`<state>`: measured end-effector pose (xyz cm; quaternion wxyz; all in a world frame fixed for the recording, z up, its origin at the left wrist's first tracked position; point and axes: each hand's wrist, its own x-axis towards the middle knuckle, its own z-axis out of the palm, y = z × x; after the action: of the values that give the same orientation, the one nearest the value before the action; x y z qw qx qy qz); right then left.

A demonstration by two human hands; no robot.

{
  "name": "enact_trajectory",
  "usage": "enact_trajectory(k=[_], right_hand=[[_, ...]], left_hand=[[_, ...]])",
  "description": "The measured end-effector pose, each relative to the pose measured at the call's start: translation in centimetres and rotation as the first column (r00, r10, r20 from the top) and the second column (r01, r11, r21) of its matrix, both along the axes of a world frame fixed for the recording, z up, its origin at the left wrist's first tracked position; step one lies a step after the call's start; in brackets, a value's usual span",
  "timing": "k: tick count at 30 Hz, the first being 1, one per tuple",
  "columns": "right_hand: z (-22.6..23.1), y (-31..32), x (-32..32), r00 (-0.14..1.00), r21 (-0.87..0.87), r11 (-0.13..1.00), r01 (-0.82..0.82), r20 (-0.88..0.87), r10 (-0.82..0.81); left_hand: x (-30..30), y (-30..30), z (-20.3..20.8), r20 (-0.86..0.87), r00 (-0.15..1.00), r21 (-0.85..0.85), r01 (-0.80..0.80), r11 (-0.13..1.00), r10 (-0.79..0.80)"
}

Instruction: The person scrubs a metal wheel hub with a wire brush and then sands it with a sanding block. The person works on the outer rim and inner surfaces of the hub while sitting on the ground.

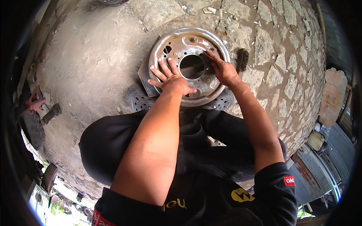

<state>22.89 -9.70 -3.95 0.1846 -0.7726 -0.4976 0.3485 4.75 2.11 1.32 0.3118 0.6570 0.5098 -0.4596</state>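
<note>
A round, worn metal brake backing plate, with a large central hole and several smaller holes and bolts, lies in front of my feet. My left hand is spread flat on its left side, with the fingers apart and the thumb near the lower rim. On the right side my right hand presses down with its fingers together, the tips beside the central hole. Something dark shows under those fingertips, too small to make out. Below the round plate, a flat angular metal piece sticks out on the left.
A dark bristle brush lies on the stone ground just right of the plate. My perforated shoes sit close behind its near rim. Far left are a red metal stand and a tire. Corrugated sheets stand far right.
</note>
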Motion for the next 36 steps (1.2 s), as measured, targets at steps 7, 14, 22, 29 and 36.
enact_trajectory(k=[7, 14, 22, 29, 36], right_hand=[[-0.4, 0.3, -0.2, 0.991, 0.081, 0.993, 0.086, -0.108, -0.077], [3.8, 1.5, -0.1, 0.044, -0.396, 0.766, 0.507, -0.875, -0.481], [5.4, 2.0, -0.3, -0.186, -0.377, 0.787, 0.487, -0.926, -0.329], [5.9, 1.7, 0.8, 0.277, -0.359, 0.742, 0.566, -0.765, -0.581], [4.3, 0.6, 0.4, 0.872, 0.192, 0.865, 0.464, 0.078, -0.484]], left_hand=[[0.0, 0.1, 0.1, -0.006, 1.0, -0.012, 0.008, 1.0, -0.008], [-0.3, 0.0, 0.0, 0.029, 1.0, 0.003, 0.011, 1.0, -0.011], [-0.2, 0.0, -0.1, 0.026, 1.0, -0.008, 0.017, 1.0, -0.017], [-0.2, 0.0, 0.0, 0.03, 0.999, 0.0, 0.012, 1.0, -0.012], [-0.2, 0.1, -0.1, 0.025, 1.0, -0.006, 0.007, 1.0, -0.006]])
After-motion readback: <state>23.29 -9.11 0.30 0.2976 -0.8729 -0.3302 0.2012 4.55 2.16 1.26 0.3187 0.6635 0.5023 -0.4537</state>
